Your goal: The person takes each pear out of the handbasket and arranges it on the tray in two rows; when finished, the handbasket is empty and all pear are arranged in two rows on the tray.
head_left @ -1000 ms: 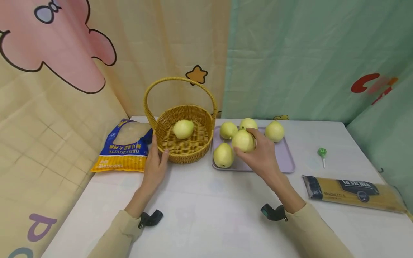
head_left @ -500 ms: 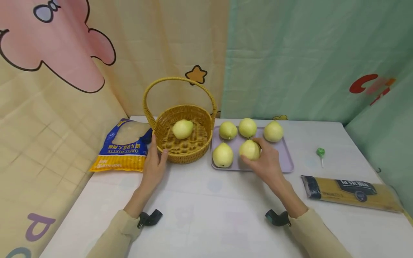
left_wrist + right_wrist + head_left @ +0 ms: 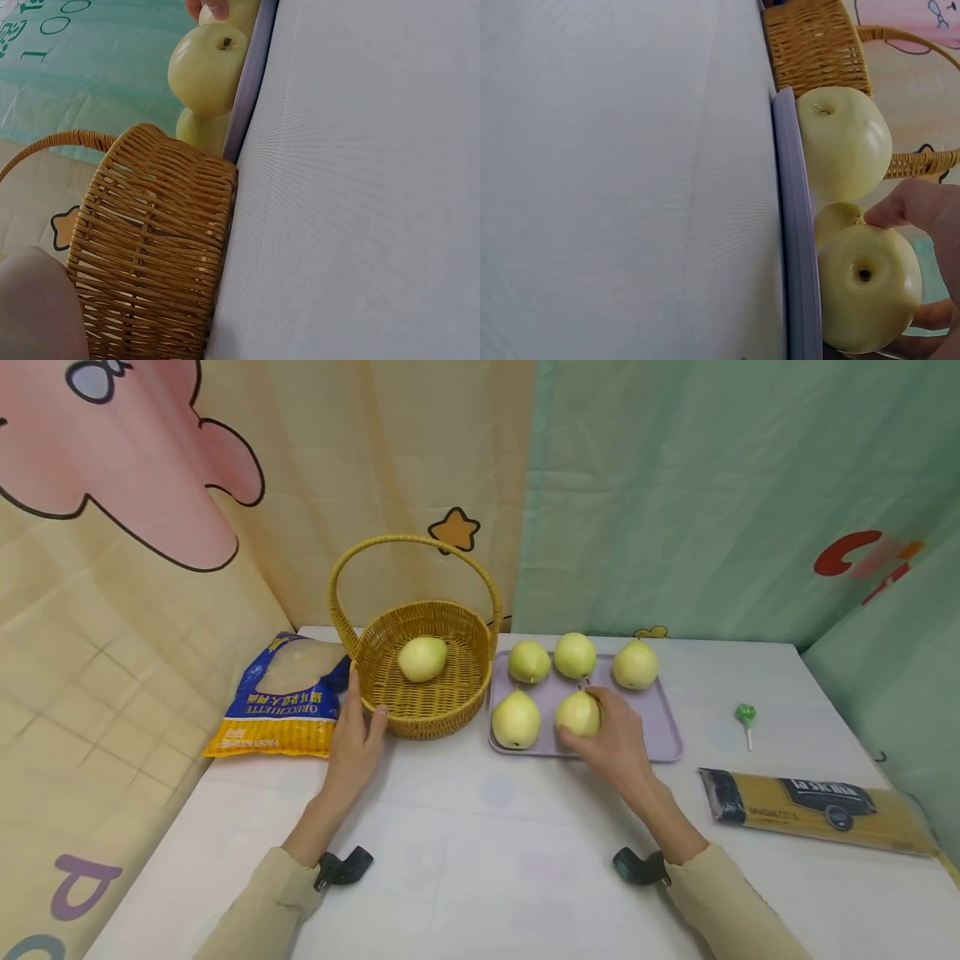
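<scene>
My right hand (image 3: pixel 617 733) grips a pale yellow-green pear (image 3: pixel 576 715) at the front middle of a lilac tray (image 3: pixel 662 745). In the right wrist view the thumb lies on that pear (image 3: pixel 870 300), with fingers curled behind it. Several other pears stand in the tray, one front left pear (image 3: pixel 516 721) beside the held one. My left hand (image 3: pixel 356 745) rests with straight fingers against the left front side of a wicker basket (image 3: pixel 431 727); part of it is hidden. A single pear (image 3: pixel 422 659) lies on its side inside the basket.
A blue and yellow bag of orecchiette (image 3: pixel 281 702) lies left of the basket, close to my left hand. To the right are a green lollipop (image 3: pixel 746 716) and a pack of spaghetti (image 3: pixel 817 810). Curtains (image 3: pixel 675 502) hang behind the table.
My right hand has lowered the pear, moving right and toward me, from above the tray to its front middle. My left hand has stayed against the basket.
</scene>
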Demonstrator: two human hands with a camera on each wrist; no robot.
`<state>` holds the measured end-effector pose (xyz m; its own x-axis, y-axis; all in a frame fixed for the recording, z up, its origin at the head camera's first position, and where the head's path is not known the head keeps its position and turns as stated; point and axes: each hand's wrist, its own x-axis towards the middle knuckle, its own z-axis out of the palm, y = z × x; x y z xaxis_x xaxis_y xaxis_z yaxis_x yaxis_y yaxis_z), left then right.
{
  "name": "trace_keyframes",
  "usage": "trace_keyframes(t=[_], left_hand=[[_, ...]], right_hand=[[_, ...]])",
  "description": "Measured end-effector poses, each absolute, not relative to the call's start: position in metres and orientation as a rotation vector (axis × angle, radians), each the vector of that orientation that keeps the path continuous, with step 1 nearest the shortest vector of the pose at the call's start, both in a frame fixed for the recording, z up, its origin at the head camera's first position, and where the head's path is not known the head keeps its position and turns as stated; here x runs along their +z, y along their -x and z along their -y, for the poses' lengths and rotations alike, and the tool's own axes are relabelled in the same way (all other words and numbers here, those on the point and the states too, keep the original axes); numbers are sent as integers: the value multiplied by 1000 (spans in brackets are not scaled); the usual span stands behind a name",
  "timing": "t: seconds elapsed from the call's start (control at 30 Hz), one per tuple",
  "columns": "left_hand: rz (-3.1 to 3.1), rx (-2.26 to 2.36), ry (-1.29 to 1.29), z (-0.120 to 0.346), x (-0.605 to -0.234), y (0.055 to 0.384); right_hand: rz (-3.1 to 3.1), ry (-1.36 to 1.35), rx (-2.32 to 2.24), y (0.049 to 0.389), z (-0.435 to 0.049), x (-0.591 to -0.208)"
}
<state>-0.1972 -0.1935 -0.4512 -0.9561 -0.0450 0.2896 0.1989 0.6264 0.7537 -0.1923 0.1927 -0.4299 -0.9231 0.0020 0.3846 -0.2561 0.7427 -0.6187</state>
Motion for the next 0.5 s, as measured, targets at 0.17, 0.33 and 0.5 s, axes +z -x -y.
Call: trace_keyframes(t=[0.17, 0.33, 0.5], left_hand=[[2568, -1241, 124, 193, -451, 197], [2564, -1236, 127, 194, -450, 197], [2564, -1240, 127, 193, -450, 197]], right_hand=[[2625, -194, 996, 192, -194, -428], [2666, -168, 975, 192, -194, -425], [2710, -129, 949, 190, -195, -422]])
